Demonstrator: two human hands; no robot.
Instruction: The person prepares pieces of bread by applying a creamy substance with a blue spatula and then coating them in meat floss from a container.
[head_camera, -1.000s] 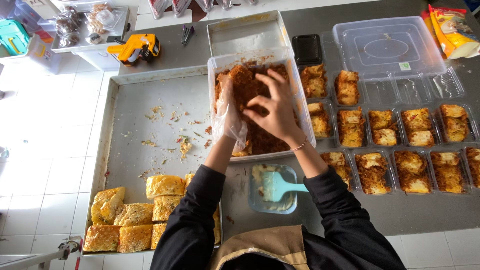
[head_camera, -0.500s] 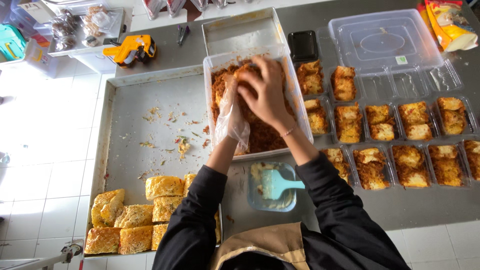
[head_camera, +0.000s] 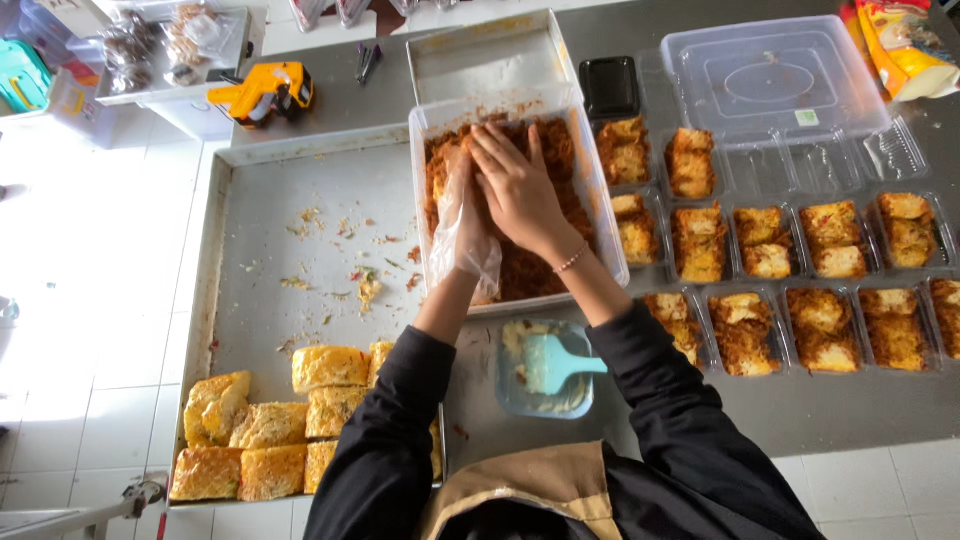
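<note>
Both hands (head_camera: 500, 195) pushed deeper into the floss tub (head_camera: 600, 215), beside filled trays (head_camera: 800, 240).

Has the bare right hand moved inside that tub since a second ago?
Yes. The right hand slid toward the tub's far-left side, closer to the gloved left hand.

Open tray to the left, crowded counter to the right

The big metal tray (head_camera: 300, 260) offers bare room at its middle, with only crumbs there; cake squares (head_camera: 270, 430) fill its near edge. Right of the tub of shredded topping (head_camera: 600, 230), rows of filled small boxes (head_camera: 800, 290) block passage, and a bowl with a blue spatula (head_camera: 548, 368) sits just beneath it.
</note>
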